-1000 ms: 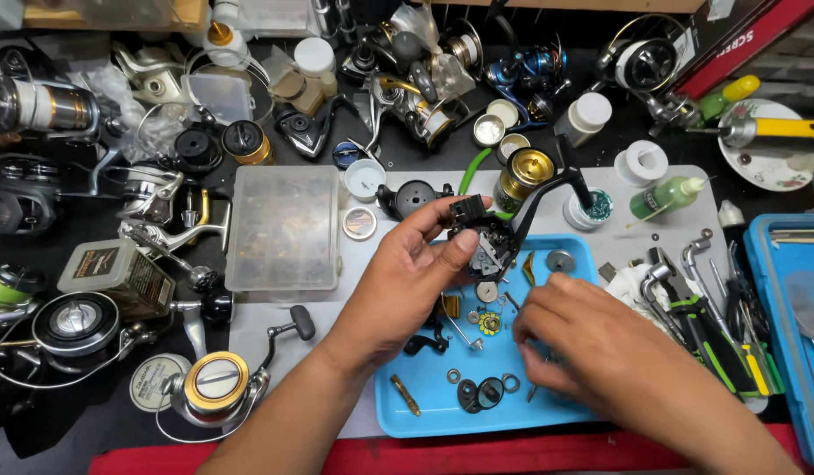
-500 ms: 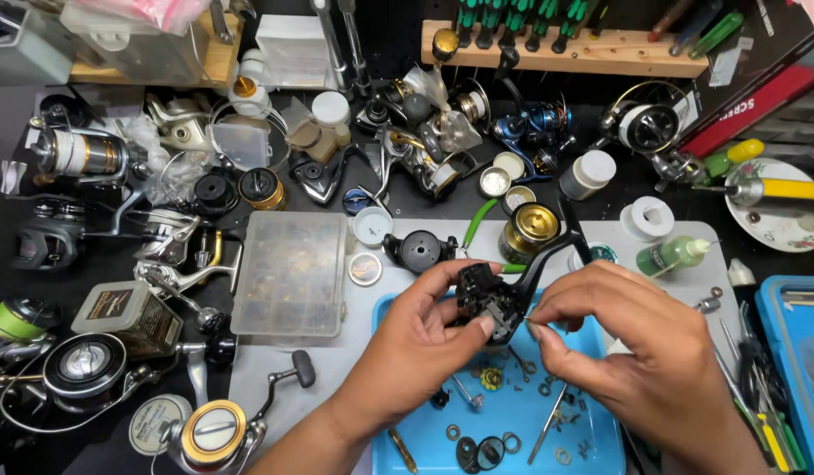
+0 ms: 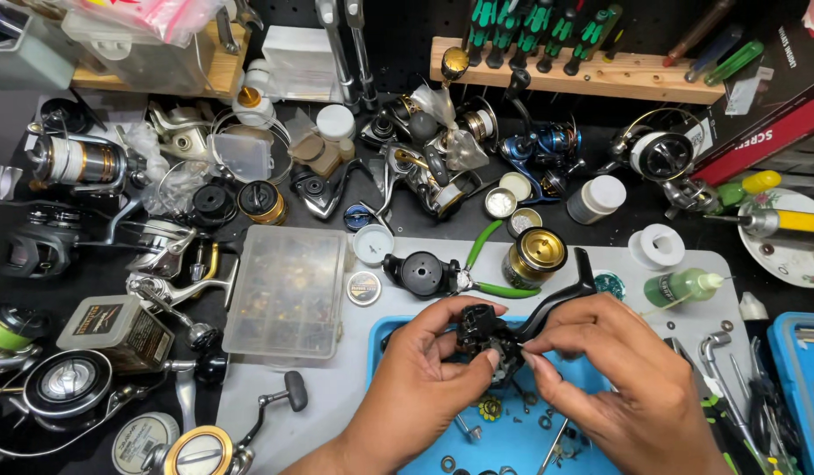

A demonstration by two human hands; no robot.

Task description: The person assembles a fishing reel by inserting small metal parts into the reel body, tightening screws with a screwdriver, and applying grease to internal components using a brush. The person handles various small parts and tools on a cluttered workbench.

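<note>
My left hand (image 3: 425,378) grips a black fishing reel body (image 3: 488,334) from the left, thumb on top. My right hand (image 3: 614,369) meets it from the right, fingertips pinched at the reel's underside near the curved black stem (image 3: 561,297). Both hands hover over a blue parts tray (image 3: 513,435) that holds small gears, washers and screws. What my right fingertips pinch is too small to make out.
A clear compartment box (image 3: 288,290) lies left of the tray. Green-handled pliers (image 3: 486,264), a gold spool (image 3: 535,255), a green oil bottle (image 3: 684,286) and white jars sit behind. Many reels crowd the left and back. Screwdrivers stand in a wooden rack (image 3: 583,66).
My right hand rose from the tray's small parts and joined the reel body. The reel was drawn closer toward me over the tray. The camera tilted upward.
</note>
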